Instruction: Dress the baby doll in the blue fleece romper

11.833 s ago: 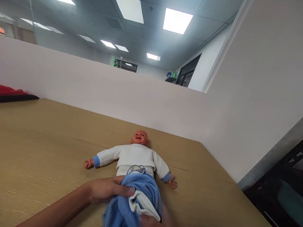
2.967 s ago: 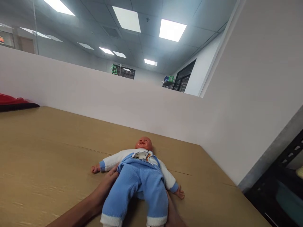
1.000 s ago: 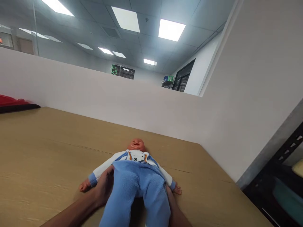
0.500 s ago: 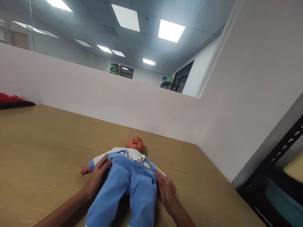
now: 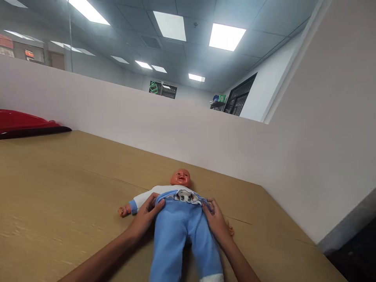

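Waist hold on the blue trousers (image 5: 172, 227). Left hand (image 5: 149, 210) and right hand (image 5: 216, 220) each pinch one side of the waist between thumb and fingers; an equal, gentle pull on both sides would best keep the cloth level and the printed animal face (image 5: 185, 197) centred. The trousers lie between the hands, with the doll's head (image 5: 180, 178) beyond them on the table (image 5: 88, 192)

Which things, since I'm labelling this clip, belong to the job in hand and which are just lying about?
Job in hand:
doll
its blue garment, touched at the sides by left hand and right hand
its white top

Just lying about:
red object, far left
green item, background
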`<state>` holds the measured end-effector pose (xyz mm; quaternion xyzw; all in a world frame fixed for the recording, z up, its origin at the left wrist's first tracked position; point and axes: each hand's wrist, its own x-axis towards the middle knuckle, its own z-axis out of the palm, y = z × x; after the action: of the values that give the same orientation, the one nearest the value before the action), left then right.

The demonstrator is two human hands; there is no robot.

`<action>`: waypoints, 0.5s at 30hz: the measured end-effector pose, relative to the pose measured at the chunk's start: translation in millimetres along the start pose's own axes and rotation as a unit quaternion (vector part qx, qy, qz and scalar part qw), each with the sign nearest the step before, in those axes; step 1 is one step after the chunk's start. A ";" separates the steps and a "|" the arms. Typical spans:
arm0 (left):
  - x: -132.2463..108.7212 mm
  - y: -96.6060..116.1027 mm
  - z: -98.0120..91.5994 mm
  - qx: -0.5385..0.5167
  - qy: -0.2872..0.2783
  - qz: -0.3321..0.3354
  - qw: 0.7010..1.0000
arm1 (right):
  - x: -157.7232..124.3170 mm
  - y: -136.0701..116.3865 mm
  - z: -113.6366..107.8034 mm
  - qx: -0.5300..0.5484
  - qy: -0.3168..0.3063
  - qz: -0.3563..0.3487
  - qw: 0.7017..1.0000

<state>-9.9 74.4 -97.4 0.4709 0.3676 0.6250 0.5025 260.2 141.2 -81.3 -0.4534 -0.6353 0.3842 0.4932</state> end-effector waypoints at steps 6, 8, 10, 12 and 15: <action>-6.0 6.8 3.3 0.105 0.025 0.052 0.993 | 36.3 -51.7 13.3 -0.125 -0.073 -0.069 0.987; -8.9 9.5 3.7 0.132 0.042 0.075 0.987 | 57.6 -71.3 34.3 -0.167 -0.147 -0.097 0.970; -10.6 10.5 3.6 0.136 0.054 0.099 0.984 | 80.3 -84.5 62.5 -0.214 -0.237 -0.122 0.940; -10.9 9.9 3.2 0.131 0.076 0.111 0.982 | 101.1 -88.8 94.0 -0.263 -0.339 -0.137 0.893; -9.4 8.1 2.8 0.141 0.120 0.115 0.976 | 121.5 -81.6 138.5 -0.326 -0.463 -0.147 0.811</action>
<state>-9.1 63.4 -91.1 0.4978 0.4531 0.6722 0.3083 96.6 227.6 -1.5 -0.2574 -0.9355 0.2418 0.0139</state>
